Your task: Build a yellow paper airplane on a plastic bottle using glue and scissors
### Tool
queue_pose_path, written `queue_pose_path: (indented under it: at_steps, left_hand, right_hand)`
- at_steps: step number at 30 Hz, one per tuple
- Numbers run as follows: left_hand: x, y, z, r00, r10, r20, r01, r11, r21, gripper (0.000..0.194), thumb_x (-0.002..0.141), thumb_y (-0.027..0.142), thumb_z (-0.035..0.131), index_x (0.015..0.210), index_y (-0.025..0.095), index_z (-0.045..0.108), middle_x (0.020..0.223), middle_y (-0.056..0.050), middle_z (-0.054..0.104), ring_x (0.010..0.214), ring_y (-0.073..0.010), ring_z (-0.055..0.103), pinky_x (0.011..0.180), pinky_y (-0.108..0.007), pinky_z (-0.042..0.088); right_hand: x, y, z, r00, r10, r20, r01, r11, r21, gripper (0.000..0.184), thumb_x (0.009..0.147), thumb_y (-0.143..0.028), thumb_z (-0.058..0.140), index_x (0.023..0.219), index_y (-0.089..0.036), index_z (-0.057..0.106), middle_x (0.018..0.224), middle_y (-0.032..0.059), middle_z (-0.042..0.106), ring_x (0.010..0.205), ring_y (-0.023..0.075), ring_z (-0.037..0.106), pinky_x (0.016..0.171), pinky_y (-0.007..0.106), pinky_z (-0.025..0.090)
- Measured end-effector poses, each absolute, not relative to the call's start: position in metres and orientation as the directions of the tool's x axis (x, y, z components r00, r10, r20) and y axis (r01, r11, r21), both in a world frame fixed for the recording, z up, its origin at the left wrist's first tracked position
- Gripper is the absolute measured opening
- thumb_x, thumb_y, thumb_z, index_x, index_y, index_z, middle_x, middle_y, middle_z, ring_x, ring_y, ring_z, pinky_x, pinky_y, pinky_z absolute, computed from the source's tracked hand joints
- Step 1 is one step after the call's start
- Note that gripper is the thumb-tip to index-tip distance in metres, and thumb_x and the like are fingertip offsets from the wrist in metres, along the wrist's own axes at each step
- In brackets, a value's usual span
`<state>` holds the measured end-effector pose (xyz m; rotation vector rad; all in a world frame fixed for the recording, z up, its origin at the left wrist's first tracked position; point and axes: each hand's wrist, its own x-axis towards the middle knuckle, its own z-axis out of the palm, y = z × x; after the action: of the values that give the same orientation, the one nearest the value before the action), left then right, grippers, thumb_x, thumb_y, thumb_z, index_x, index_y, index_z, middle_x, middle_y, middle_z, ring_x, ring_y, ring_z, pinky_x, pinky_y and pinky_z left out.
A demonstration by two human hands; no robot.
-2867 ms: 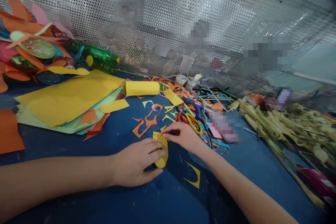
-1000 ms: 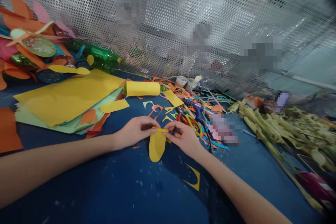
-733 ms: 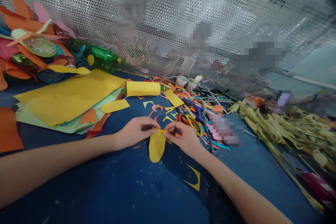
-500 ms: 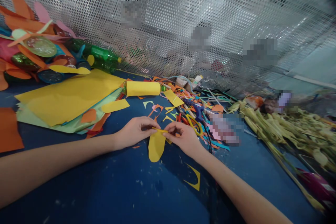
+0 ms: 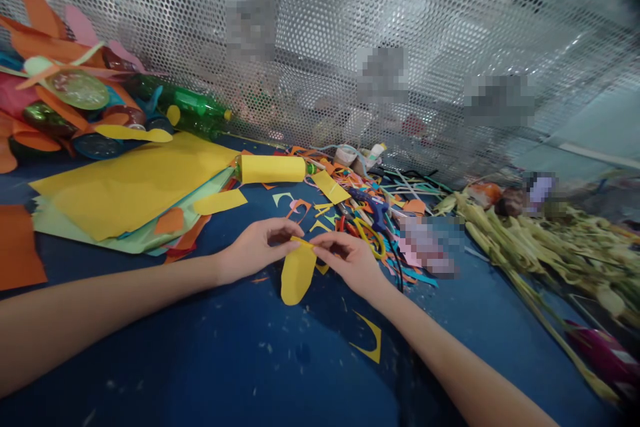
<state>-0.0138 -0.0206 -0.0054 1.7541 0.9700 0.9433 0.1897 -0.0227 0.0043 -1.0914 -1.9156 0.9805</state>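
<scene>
Between my two hands is a yellow paper cutout point(image 5: 298, 277) with a rounded lower end and a narrow folded strip along its top edge. My left hand point(image 5: 255, 245) pinches the fold at its left end. At the right end, the thumb and fingertips of my right hand point(image 5: 353, 260) are closed on the same fold. The cutout hangs downward over the blue table. A curved yellow paper offcut point(image 5: 373, 337) lies nearer to me on the right. Just beyond my right hand are yellow-handled scissors point(image 5: 370, 238) and a blue glue gun point(image 5: 379, 210).
A bottle wrapped in yellow paper point(image 5: 273, 169) lies ahead, beside stacked coloured sheets point(image 5: 135, 180). Green bottles point(image 5: 193, 101) and paper-decorated bottles point(image 5: 75, 90) are at the left. Paper scraps point(image 5: 345, 173) spread ahead, with dried husks point(image 5: 540, 233) at the right. A perforated silvery screen point(image 5: 310, 27) stands behind.
My left hand has gone from lying flat over the cutout to pinching its top fold. The cutout has been lifted, and most recently it has tilted slightly, its lower end shifting left.
</scene>
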Motion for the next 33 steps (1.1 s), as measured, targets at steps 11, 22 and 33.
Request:
queue_pose_path:
  at_steps: [11,22,33]
  left_hand:
    - [-0.015,-0.021,-0.006,0.418,0.884,0.211,0.15,-0.296,0.943,0.015,0.081,0.027,0.053,0.086,0.015,0.061,0.087,-0.003,0.063,0.079,-0.0128,0.058,0.076,-0.026,0.047]
    - [-0.013,-0.025,-0.002,0.368,0.915,0.164,0.11,-0.218,0.97,0.015,0.077,0.028,0.06,0.084,0.015,0.062,0.08,-0.001,0.065,0.072,-0.011,0.059,0.069,-0.023,0.049]
    - [-0.014,-0.031,0.0,0.397,0.867,0.302,0.276,-0.426,0.861,0.016,0.084,0.028,0.049,0.085,0.017,0.06,0.082,-0.001,0.063,0.077,-0.0121,0.057,0.071,-0.022,0.046]
  right_hand:
    - [0.187,-0.023,0.003,-0.357,0.909,0.216,0.318,0.335,-0.887,0.015,0.076,-0.029,0.06,0.084,-0.018,0.066,0.069,0.0011,0.065,0.06,0.0117,0.057,0.056,0.023,0.046]
    - [0.19,-0.031,0.014,-0.443,0.757,0.481,0.586,0.65,-0.484,0.013,0.083,-0.023,0.052,0.087,-0.023,0.065,0.081,0.0022,0.068,0.078,0.016,0.062,0.073,0.029,0.049]
    - [0.19,-0.031,0.015,-0.368,0.895,0.253,0.396,0.397,-0.828,0.017,0.085,-0.034,0.047,0.09,-0.02,0.056,0.083,0.0035,0.064,0.071,0.0142,0.062,0.066,0.027,0.051]
